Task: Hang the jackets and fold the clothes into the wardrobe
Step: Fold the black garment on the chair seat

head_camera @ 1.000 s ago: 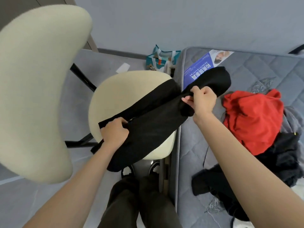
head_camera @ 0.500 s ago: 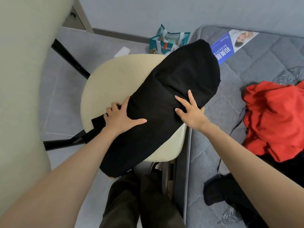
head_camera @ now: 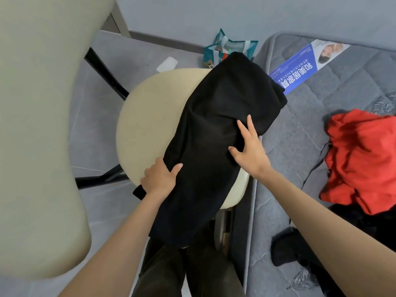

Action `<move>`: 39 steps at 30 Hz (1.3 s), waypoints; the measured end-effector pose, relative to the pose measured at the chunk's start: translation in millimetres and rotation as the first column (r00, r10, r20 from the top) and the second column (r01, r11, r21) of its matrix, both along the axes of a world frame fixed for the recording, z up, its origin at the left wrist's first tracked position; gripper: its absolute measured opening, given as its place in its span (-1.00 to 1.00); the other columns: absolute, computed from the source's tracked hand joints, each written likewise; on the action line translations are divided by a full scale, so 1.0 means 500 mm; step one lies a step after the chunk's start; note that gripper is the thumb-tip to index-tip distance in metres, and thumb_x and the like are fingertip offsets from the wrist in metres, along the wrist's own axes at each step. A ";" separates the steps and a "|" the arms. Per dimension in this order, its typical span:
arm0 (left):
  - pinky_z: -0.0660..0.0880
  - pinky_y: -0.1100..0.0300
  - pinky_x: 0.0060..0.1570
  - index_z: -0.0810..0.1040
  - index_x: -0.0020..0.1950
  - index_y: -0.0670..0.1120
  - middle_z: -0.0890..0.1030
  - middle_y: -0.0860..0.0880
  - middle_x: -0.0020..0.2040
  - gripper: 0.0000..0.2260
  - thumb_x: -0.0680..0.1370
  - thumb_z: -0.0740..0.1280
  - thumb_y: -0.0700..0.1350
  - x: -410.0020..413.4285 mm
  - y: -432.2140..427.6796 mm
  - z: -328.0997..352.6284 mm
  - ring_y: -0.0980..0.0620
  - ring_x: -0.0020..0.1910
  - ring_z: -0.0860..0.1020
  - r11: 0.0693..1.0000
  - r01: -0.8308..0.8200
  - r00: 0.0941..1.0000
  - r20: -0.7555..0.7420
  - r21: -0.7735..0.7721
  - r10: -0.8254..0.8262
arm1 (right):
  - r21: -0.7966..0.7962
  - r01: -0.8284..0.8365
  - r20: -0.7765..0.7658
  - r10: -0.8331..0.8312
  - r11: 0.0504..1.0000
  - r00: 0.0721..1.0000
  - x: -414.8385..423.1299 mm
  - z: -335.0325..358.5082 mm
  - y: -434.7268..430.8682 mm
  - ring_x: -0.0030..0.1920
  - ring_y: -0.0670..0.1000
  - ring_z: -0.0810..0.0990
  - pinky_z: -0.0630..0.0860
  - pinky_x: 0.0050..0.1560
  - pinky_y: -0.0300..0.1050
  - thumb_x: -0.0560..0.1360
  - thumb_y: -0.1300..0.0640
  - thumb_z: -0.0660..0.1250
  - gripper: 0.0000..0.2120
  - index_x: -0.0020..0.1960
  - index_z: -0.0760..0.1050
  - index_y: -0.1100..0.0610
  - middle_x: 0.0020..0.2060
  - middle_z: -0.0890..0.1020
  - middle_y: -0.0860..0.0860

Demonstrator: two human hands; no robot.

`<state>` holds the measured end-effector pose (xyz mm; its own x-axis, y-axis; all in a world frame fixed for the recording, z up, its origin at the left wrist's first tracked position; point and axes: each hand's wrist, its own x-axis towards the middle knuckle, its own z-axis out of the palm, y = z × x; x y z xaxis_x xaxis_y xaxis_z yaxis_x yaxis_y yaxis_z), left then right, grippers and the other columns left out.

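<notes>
Across the chair seat (head_camera: 150, 125) the black garment (head_camera: 210, 146) looks soft, light and floppy, best lifted at its folded edges; the left hand (head_camera: 159, 179) pinches one edge, while the right hand (head_camera: 249, 153) presses flat, fingers (head_camera: 252, 127) spread.

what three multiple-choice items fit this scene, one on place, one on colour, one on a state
1. Where does the black garment lie?
A. floor
B. seat
C. bag

2. What colour is the bright garment on the mattress?
A. green
B. red
C. yellow

3. How is the right hand?
A. a fist
B. holding a hanger
C. flat, fingers straight

Key:
1 B, it drapes over the cream seat.
2 B, it is plainly red.
3 C, its fingers press flat on the black garment.
</notes>
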<state>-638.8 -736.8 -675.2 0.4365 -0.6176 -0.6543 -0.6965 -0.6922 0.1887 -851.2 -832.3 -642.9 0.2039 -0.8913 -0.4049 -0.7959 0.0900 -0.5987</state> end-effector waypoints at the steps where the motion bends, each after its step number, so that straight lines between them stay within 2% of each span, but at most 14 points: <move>1: 0.43 -0.09 0.10 0.37 0.18 -0.16 0.54 -0.15 0.11 -0.51 0.56 0.15 0.26 -0.001 0.006 0.003 -0.19 0.14 0.47 1.000 -0.013 1.000 -0.012 0.006 0.013 | 0.000 -0.033 0.032 0.033 0.999 0.999 -0.002 0.001 0.002 0.33 -0.35 0.18 0.11 0.07 -0.66 0.52 0.22 0.34 -0.30 0.56 0.09 0.03 0.56 -0.12 -0.14; 4: 0.44 -0.11 0.14 0.36 0.24 -0.16 0.53 -0.15 0.16 -0.50 0.57 0.16 0.24 -0.011 0.034 0.011 -0.19 0.17 0.47 0.997 -0.076 0.994 -0.079 0.002 0.076 | -0.064 -0.045 0.130 0.053 0.997 0.990 0.002 0.004 0.013 0.15 -0.61 0.09 0.13 -0.01 -0.75 0.47 0.29 0.36 -0.32 0.52 0.20 0.06 0.56 -0.02 -0.08; 6: 0.44 -0.08 0.17 0.37 0.30 -0.15 0.52 -0.13 0.22 -0.47 0.55 0.19 0.24 -0.016 0.059 0.011 -0.18 0.22 0.46 0.992 -0.123 0.980 -0.158 0.014 0.124 | -0.169 0.171 0.203 -0.135 0.971 0.970 0.015 -0.002 0.018 0.35 -0.37 0.15 0.21 0.24 -0.56 0.42 0.25 0.43 -0.37 0.43 0.29 0.05 0.49 0.17 -0.02; 8: 0.43 -0.08 0.22 0.39 0.32 -0.12 0.53 -0.09 0.25 -0.45 0.52 0.24 0.26 -0.014 0.078 0.007 -0.15 0.25 0.46 0.992 -0.112 0.967 -0.221 0.065 0.123 | -0.148 0.478 0.288 -0.425 0.866 0.858 0.030 -0.006 0.013 0.34 -0.12 0.25 0.27 0.36 -0.24 0.37 0.19 0.50 -0.36 0.35 0.27 0.14 0.33 0.26 0.03; 9: 0.42 -0.09 0.23 0.40 0.33 -0.11 0.53 -0.08 0.25 -0.44 0.51 0.26 0.27 -0.013 0.082 0.003 -0.15 0.26 0.46 0.990 -0.094 0.964 -0.239 0.101 0.116 | -0.113 0.550 0.288 -0.503 0.827 0.815 0.039 -0.008 0.009 0.30 -0.07 0.25 0.24 0.37 -0.23 0.36 0.16 0.53 -0.31 0.35 0.23 0.19 0.29 0.25 0.06; 13: 0.45 -0.04 0.19 0.43 0.24 -0.13 0.53 -0.08 0.19 -0.42 0.45 0.32 0.30 -0.018 0.049 -0.001 -0.13 0.20 0.47 0.984 -0.168 0.952 -0.252 0.053 0.176 | -0.027 0.649 0.297 -0.614 0.760 0.731 0.057 -0.012 -0.016 0.22 -0.14 0.15 0.14 0.19 -0.49 0.33 0.09 0.57 -0.09 0.44 0.06 0.22 0.29 0.15 0.05; 15: 0.49 0.06 0.08 0.40 0.23 -0.11 0.54 -0.03 0.15 -0.44 0.45 0.34 0.28 -0.024 0.004 0.004 -0.03 0.08 0.51 0.935 -0.352 0.863 -0.397 -0.028 0.313 | 0.082 0.745 0.308 -0.728 0.662 0.613 0.051 -0.012 -0.040 0.18 -0.10 0.21 0.27 0.20 -0.37 0.31 0.06 0.58 -0.03 0.46 0.00 0.15 0.30 0.15 0.06; 18: 0.43 0.18 -0.05 0.41 0.29 -0.09 0.54 0.01 0.14 -0.46 0.47 0.33 0.25 -0.032 -0.078 0.001 0.03 0.00 0.50 0.889 -0.455 0.760 -0.544 -0.054 0.356 | 0.452 0.739 0.328 -0.864 0.499 0.383 0.024 -0.006 -0.082 0.14 -0.02 0.44 0.42 0.18 -0.15 0.31 0.06 0.58 -0.06 0.47 0.04 0.10 0.27 0.35 -0.05; 21: 0.42 0.23 -0.07 0.39 0.35 -0.07 0.51 0.05 0.16 -0.41 0.46 0.34 0.26 -0.036 -0.144 -0.003 0.07 0.02 0.48 0.876 -0.471 0.734 -0.595 -0.098 0.329 | 0.398 0.660 0.374 -0.770 0.637 0.517 -0.006 -0.009 -0.103 0.12 0.00 0.58 0.53 0.14 -0.12 0.39 0.13 0.52 -0.40 0.31 0.31 0.15 0.18 0.55 0.01; 25: 0.37 0.37 -0.28 0.35 0.38 0.03 0.47 0.12 0.13 -0.28 0.35 0.34 0.40 -0.016 -0.201 0.004 0.13 -0.03 0.46 0.894 -0.440 0.713 -0.637 -0.082 0.293 | 0.170 0.531 0.439 -0.546 0.830 0.713 -0.043 0.004 -0.106 -0.15 -0.11 0.54 0.53 -0.05 -0.20 0.49 0.18 0.40 -0.73 0.09 0.37 -0.01 -0.02 0.55 0.00; 28: 0.39 0.32 -0.26 0.33 0.38 0.06 0.47 0.15 0.13 -0.17 0.24 0.31 0.49 -0.002 -0.231 0.007 0.17 -0.05 0.48 0.917 -0.399 0.706 -0.645 -0.022 0.292 | 0.067 0.378 0.476 -0.363 0.923 0.801 -0.061 0.013 -0.112 -0.12 -0.06 0.44 0.47 -0.02 -0.07 0.50 0.24 0.38 -0.75 0.00 0.39 -0.04 -0.09 0.49 0.00; 33: 0.43 0.15 0.12 0.35 0.43 0.03 0.49 0.08 0.27 -0.05 0.19 0.22 0.57 0.030 -0.266 0.002 0.01 0.15 0.49 0.911 -0.402 0.669 -0.650 0.091 0.361 | -0.057 0.140 0.537 -0.088 0.989 0.839 -0.003 0.050 -0.149 0.02 -0.12 0.48 0.38 0.11 -0.31 0.41 0.19 0.45 -0.73 -0.06 0.45 -0.13 -0.10 0.51 -0.25; 36: 0.44 0.17 0.08 0.38 0.43 0.04 0.52 0.06 0.27 -0.13 0.27 0.23 0.53 0.056 -0.251 0.001 -0.01 0.15 0.52 0.829 -0.556 0.603 -0.658 0.059 0.451 | 0.086 0.277 0.587 -0.274 0.957 0.762 0.027 0.045 -0.181 0.16 -0.04 0.52 0.44 0.22 -0.15 0.38 0.12 0.50 -0.75 -0.10 0.44 -0.06 0.06 0.53 -0.04; 39: 0.46 0.11 0.17 0.38 0.42 0.03 0.53 0.06 0.28 -0.21 0.33 0.26 0.47 0.062 -0.244 0.000 -0.02 0.19 0.52 0.787 -0.615 0.563 -0.673 0.045 0.479 | 0.564 0.424 0.483 -0.699 0.709 0.526 0.036 0.021 -0.219 0.12 -0.01 0.56 0.52 0.12 -0.03 0.37 -0.06 0.52 -0.51 0.12 0.30 -0.01 0.12 0.50 0.00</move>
<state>-607.9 -858.6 -675.1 0.2646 -0.5316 -0.8046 0.1375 -0.8050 0.5771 -833.0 -941.6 -632.5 0.0277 -0.7371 -0.6753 0.0603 0.6755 -0.7349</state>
